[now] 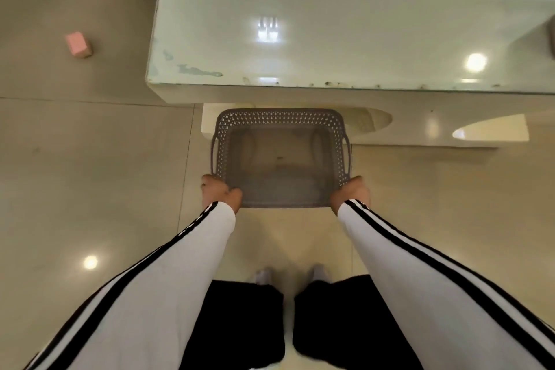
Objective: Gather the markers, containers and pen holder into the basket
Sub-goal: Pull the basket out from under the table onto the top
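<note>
Head view: the grey plastic basket with small holes in its walls [280, 159] is held over the floor, just near the front edge of the pale glossy desk [345, 24]. Its near corners are gripped by the left hand [220, 193] and the right hand [351, 194], one on each side. Nothing is seen inside the basket. No markers, containers or pen holder can be seen anywhere, so the gathering seems not yet begun. A small pink block [78, 44] lies on the floor at far left.
</note>
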